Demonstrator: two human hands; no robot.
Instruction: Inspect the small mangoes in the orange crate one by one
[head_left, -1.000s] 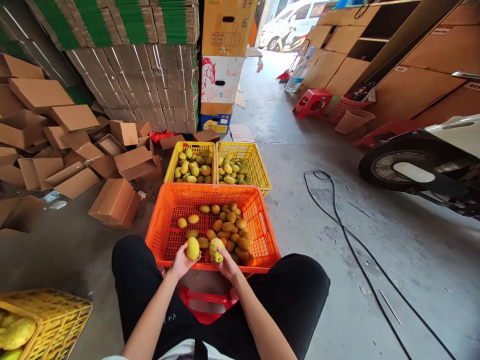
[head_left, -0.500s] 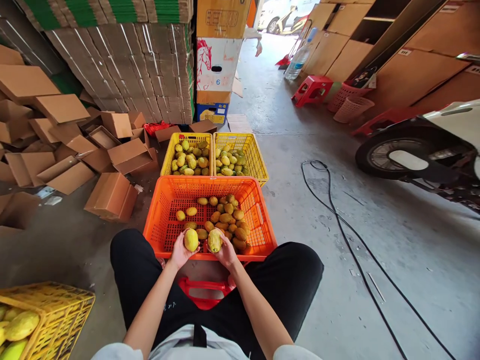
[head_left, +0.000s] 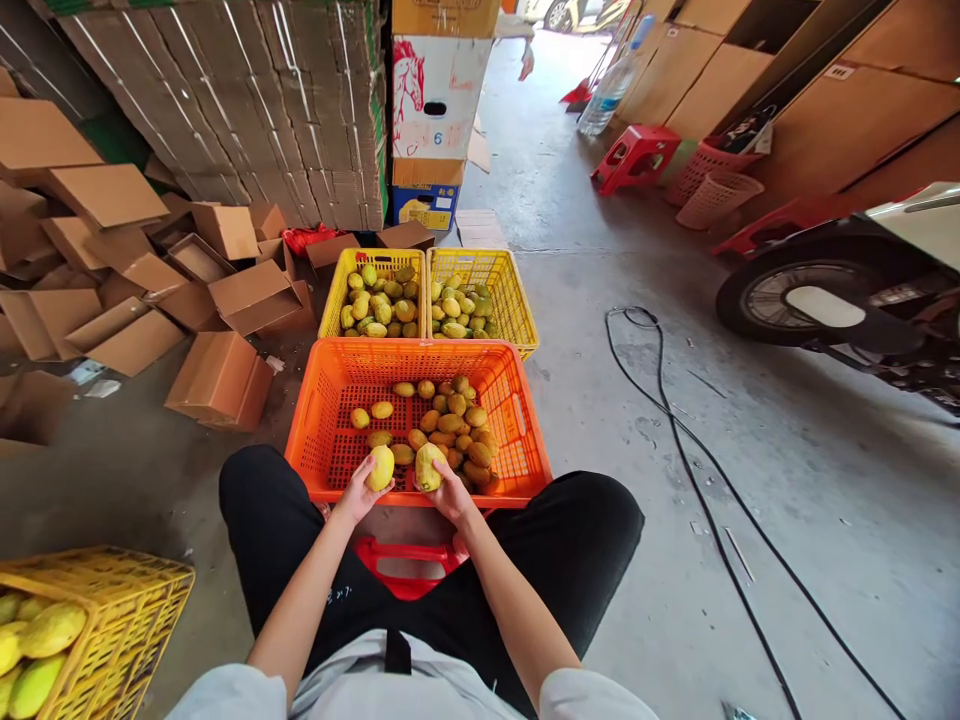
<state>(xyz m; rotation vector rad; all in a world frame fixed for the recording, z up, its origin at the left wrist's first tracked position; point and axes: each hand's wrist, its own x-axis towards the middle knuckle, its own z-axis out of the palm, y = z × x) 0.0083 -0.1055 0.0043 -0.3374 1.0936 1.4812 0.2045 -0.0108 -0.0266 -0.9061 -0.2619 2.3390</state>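
I sit on a red stool (head_left: 405, 575) with an orange crate (head_left: 322, 440) of yellow-brown mangoes in front of my knees. My left hand (head_left: 358, 490) is closed around one yellow mango (head_left: 380, 466) over the crate's near edge. Beside it, my right hand (head_left: 452, 492) grips a second yellow-green mango (head_left: 428, 466). The two fruits are held side by side, almost touching. More mangoes (head_left: 454, 430) lie piled in the crate's right half.
Two yellow crates (head_left: 427, 262) of greener mangoes stand behind the orange one. Another yellow crate (head_left: 112, 610) with mangoes sits at my lower left. Loose cardboard boxes (head_left: 217, 380) litter the left floor. A black cable (head_left: 675, 420) and a scooter wheel (head_left: 817, 305) are on the right.
Both hands keep their mangoes; the right hand has turned its fruit upright next to the left one. The camera has tilted downward a little.
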